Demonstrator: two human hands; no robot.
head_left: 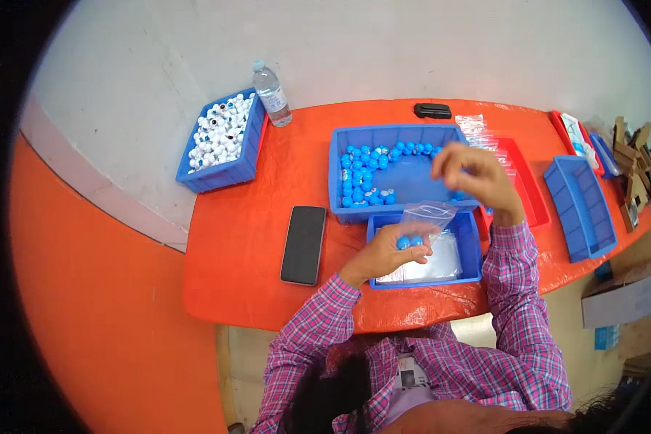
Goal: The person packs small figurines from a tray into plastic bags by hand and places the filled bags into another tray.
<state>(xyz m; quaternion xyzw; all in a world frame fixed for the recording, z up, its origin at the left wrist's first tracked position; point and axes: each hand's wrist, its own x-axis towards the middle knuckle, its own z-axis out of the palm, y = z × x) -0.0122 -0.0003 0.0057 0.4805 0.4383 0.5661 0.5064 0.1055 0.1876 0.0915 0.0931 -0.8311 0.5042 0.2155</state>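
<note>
My left hand (394, 249) is closed on a clear plastic bag (430, 213) with blue balls (410, 242) at the palm. It is over a small blue bin (471, 253) that holds flat clear bags (441, 262). My right hand (474, 173) is raised above the right part of a larger blue bin (336, 173), its fingers curled; whether anything is between them cannot be made out. Several blue balls (358, 173) lie along the left and back of that bin.
A blue bin (252, 155) of white balls (217, 137) and a water bottle (271, 94) stand at the back left. A phone (303, 245) lies in front. Rightward are a red tray (532, 188), an empty blue bin (582, 210), and a black object (432, 111) behind.
</note>
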